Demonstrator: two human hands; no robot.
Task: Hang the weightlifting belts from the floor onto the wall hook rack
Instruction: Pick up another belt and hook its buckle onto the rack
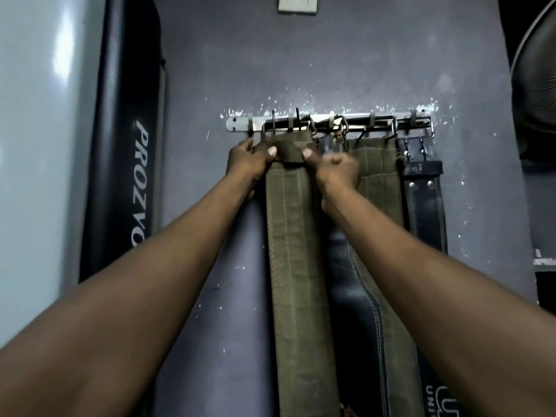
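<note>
A metal hook rack (pixel 237 124) is screwed to the grey wall. An olive canvas belt (pixel 293 236) hangs straight down from its left hooks, buckle at the rack. My left hand (pixel 248 159) grips the belt's top at its left edge and my right hand (pixel 334 168) grips it at its right edge, thumbs on the front. Behind my right hand hangs a dark blue leather belt (pixel 358 296), then a second olive belt (pixel 380 164), then a black leather belt (pixel 424 191) on the right hooks.
A black pad lettered "PROZVO" (pixel 129 145) stands against the wall at the left, beside a pale grey panel (pixel 39 145). A fan grille (pixel 538 70) shows at the right edge. A wall switch plate (pixel 297 3) sits above the rack.
</note>
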